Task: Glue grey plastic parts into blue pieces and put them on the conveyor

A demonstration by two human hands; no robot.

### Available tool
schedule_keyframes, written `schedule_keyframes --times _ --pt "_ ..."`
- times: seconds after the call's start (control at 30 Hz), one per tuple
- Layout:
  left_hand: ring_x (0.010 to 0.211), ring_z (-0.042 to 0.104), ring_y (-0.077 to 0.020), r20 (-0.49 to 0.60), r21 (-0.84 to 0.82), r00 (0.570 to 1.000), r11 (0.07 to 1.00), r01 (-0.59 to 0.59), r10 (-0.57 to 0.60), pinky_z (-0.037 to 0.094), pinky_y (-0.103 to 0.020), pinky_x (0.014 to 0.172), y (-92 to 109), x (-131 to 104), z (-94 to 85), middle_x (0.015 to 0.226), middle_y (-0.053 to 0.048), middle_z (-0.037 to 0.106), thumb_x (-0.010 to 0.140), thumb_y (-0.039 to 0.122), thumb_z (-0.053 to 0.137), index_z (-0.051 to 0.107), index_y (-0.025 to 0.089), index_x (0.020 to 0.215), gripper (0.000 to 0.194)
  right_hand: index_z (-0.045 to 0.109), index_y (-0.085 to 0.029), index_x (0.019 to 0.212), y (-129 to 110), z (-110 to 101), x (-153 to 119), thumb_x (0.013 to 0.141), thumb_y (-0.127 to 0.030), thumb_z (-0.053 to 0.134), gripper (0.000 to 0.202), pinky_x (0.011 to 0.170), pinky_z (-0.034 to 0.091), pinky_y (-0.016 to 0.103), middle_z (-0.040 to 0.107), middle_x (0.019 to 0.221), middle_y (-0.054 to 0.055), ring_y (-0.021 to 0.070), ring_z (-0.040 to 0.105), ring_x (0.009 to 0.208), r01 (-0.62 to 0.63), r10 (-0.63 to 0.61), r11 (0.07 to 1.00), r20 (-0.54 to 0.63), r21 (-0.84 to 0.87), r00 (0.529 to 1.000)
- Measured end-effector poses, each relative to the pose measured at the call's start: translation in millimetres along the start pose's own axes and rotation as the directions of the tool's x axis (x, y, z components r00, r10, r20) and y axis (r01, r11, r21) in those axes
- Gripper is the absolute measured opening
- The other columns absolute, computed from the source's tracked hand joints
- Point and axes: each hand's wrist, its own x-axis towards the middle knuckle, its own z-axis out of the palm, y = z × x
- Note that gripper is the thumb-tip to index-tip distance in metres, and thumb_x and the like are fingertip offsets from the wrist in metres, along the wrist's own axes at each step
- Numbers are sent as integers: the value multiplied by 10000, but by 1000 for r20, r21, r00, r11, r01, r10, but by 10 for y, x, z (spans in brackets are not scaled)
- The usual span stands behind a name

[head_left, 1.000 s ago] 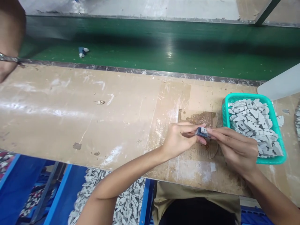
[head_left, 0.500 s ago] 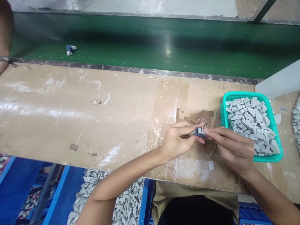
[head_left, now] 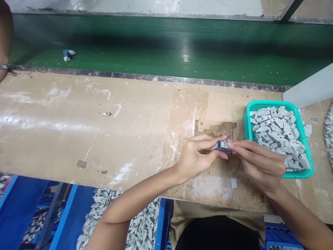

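Over the worn brown patch of the table, my left hand (head_left: 199,155) pinches a small dark blue part (head_left: 219,146) between thumb and fingers. A light grey piece (head_left: 223,144) sits in the top of that part. My right hand (head_left: 260,162) has its thumb and fingertips closed on the right end of the grey piece, touching the blue part's side. Right of the hands stands a turquoise basket (head_left: 312,172) filled with light grey pieces (head_left: 279,125), partly behind my right hand.
A green belt (head_left: 161,45) runs beyond the cardboard-covered table (head_left: 78,104), carrying a blue and white part (head_left: 67,55). Another person's arm (head_left: 5,34) is at the far left. Blue bins (head_left: 63,215) with grey pieces stand below the front edge. A white panel (head_left: 309,86) leans at right.
The blue and white part on the belt has shifted left. Both my hands stay almost in place, still around the small blue part.
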Motion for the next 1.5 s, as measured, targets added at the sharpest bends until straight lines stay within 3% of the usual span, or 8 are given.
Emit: schedule_keyframes --times 0.43,0.57,0.73,1.0,1.1,1.33,1.43,1.5 --pt "792 736 -136 -36 -27 999 999 -30 29 629 -265 770 -13 -14 22 963 -43 803 738 92 806 813 241 912 229 672 -319 1305 -17 -3 36 813 66 650 626 779 648 338 779 1093 29 199 755 936 -14 13 1000 -57 -20 998" --pt "793 735 -126 -38 -16 999 999 -37 36 628 -259 784 -21 -21 34 991 -34 802 747 54 776 813 236 844 209 668 -291 1316 0 2 25 816 73 637 619 771 644 350 775 1098 47 212 752 947 23 -23 1000 -33 9 999" --pt "764 731 -127 -62 7 997 999 -41 41 632 -258 745 -30 -27 34 965 -42 803 757 78 775 806 225 954 248 635 -320 1355 -13 4 27 836 94 587 666 776 636 332 763 1095 50 188 741 923 15 -15 1000 24 -21 1000" --pt "771 736 -116 -58 9 995 997 -79 80 633 -227 708 -38 -20 16 969 -43 801 770 59 754 801 209 788 158 578 -306 1411 -63 49 19 879 74 545 655 741 610 279 717 1037 47 146 705 867 32 -19 991 99 -132 995" --pt "745 735 -111 -56 47 986 987 -153 156 632 -211 686 -55 -11 -1 942 -45 801 772 74 766 806 205 884 177 552 -284 1430 -109 84 -12 895 25 586 618 728 606 294 713 1038 51 159 693 879 70 -56 980 83 -188 995" --pt "753 744 -103 -73 90 927 928 -362 368 623 -187 673 -130 -30 -13 927 -23 794 783 45 756 721 241 1202 464 459 -169 1501 -194 138 -113 893 -38 639 648 636 607 332 733 1067 133 214 702 835 142 -133 949 51 -281 990" --pt "773 744 -109 -38 121 916 912 -392 399 630 -202 689 -147 -27 -33 965 -23 792 779 41 758 692 264 1255 530 500 -191 1465 -221 132 -123 930 -85 606 556 712 635 329 752 1062 121 231 726 929 153 -138 941 69 -302 988" --pt "786 744 -113 -3 106 912 907 -408 410 631 -209 703 -138 -3 -58 981 -36 791 782 51 765 686 264 1268 536 575 -229 1395 -248 112 -113 950 -126 592 458 735 643 286 767 1004 79 213 740 934 87 -61 951 96 -297 993"
